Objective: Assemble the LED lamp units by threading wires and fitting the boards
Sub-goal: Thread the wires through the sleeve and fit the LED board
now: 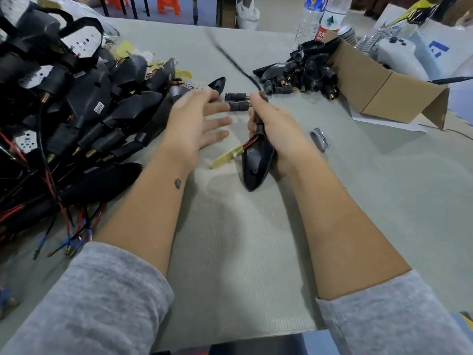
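Observation:
My right hand [272, 124] grips the stem of a black lamp housing [256, 162], whose pointed shell hangs toward me with red and black wire at its neck. A yellow LED board [225, 156] sticks out to the left of the shell. My left hand [199, 121] hovers open just left of it, fingers spread and blurred. Two loose black stems [238, 101] with threaded ends lie on the table beyond both hands.
A big heap of assembled black lamps with wires [71, 103] fills the left side. More black housings [304, 70] spill from a cardboard box [384, 88] at the right. A chrome clip [320, 138] lies right of my hand. Water bottles [330, 16] stand behind.

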